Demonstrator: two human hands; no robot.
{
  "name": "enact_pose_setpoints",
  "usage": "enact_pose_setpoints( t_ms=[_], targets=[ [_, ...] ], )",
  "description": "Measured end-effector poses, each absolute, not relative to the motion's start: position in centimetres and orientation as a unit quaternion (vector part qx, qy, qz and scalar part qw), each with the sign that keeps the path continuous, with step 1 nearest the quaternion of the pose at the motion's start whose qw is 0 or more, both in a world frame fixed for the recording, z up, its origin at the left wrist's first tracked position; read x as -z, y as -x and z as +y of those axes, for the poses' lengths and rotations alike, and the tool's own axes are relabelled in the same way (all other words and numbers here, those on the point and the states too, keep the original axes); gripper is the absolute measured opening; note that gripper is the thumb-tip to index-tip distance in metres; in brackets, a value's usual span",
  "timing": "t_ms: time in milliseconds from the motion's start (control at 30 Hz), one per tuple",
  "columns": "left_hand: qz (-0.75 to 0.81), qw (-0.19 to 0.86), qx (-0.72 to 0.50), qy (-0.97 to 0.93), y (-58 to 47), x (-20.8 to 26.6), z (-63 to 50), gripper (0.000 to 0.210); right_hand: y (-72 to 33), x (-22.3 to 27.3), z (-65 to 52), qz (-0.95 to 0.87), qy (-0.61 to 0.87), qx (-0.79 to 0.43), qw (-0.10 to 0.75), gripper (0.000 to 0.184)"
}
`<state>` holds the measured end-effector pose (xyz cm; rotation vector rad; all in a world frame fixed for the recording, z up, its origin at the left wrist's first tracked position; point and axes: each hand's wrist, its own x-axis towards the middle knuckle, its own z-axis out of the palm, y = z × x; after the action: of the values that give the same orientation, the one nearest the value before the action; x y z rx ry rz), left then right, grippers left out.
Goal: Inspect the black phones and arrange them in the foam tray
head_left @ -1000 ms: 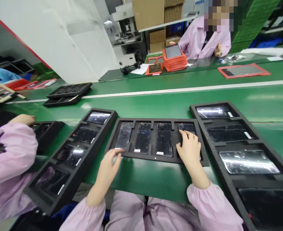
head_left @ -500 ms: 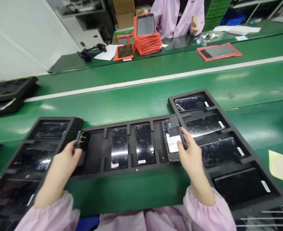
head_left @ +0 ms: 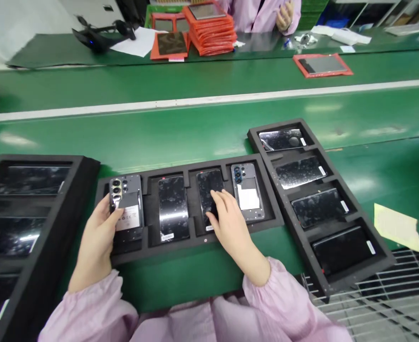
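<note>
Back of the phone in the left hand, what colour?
Grey phone back, with a whitish label; best in the head view.

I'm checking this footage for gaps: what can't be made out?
Head view: third phone from left in the middle tray; the right hand hides part of its screen.
Head view: front of the held phone in the left hand; it faces away.
Head view: the left tray; the left edge cuts it off.
Head view: print on white labels; too small.
</note>
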<state>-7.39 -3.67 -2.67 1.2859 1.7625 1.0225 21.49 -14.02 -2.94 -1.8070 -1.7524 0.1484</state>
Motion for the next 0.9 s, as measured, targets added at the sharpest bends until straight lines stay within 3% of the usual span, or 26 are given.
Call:
enact_pose_setpoints(
  t_ms=[200, 467, 700, 900],
  targets=[
    [0.648, 0.453, -0.424, -0.441, 8.1, 1.8, -4.3, 0.047, -17.2, 2.2, -10.7, -0.616, 0.75, -0.074, 0.228, 0.057],
    [0.612, 0.455, -0.436, -0.478, 9.8, 4.9, -5.1, 0.053, -17.3, 0.9, -10.2, -0.587, 0.774, -0.054, 0.232, 0.058],
    [0.623, 0.465, -0.378, -0.503, 11.6, 6.1, -7.3, 0.09, -21.3, -2.5, -12.0, -0.541, 0.803, -0.04, 0.246, 0.066],
    [0.617, 0.472, -0.364, -0.514, 11.9, 6.0, -8.8, 0.1, -21.9, -0.7, -12.5, -0.542, 0.789, -0.086, 0.277, 0.061]
  ],
)
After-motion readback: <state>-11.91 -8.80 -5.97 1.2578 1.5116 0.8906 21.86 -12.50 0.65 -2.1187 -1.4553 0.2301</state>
